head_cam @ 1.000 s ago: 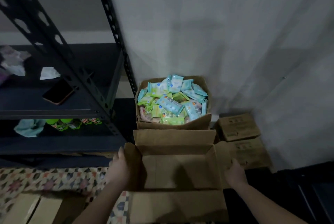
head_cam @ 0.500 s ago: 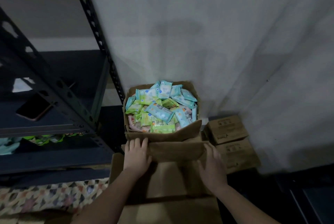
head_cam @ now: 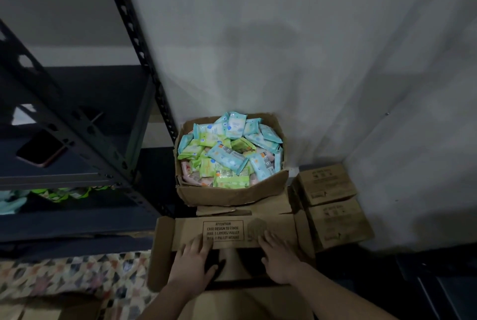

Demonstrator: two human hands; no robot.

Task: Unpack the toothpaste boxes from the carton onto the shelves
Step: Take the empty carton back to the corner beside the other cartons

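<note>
Carton: near centre on the floor, brown, far flap folded down flat toward the near side, printed "ATTENTION" panel facing up; dark gap under the flap's near edge; contents not visible, no toothpaste boxes to be seen.
Left hand: palm down on the near left part of the flap, fingers straight and spread, pressing flat, thumb out to the right over the dark gap.
Right hand: palm down on the near right part of the flap, fingers straight and slightly spread, pressing flat, gripping nothing.
Packet box: just beyond the carton, open-topped, front wall bent, heaped with blue, green and pink soft packets.
Small cartons: two, closed, stacked on the right against the wall, just beside the carton's right flap.
Shelves: left, dark metal with perforated uprights; lower levels partly in shadow.
Phone: lying flat on the middle shelf, far left, dark screen up.
Green items: on the shelf below, blurred, kind cannot be told.
Mat: patterned, near left on the floor, touching the carton's left side.
Wall: pale, behind the packet box, turning a corner on the right.
</note>
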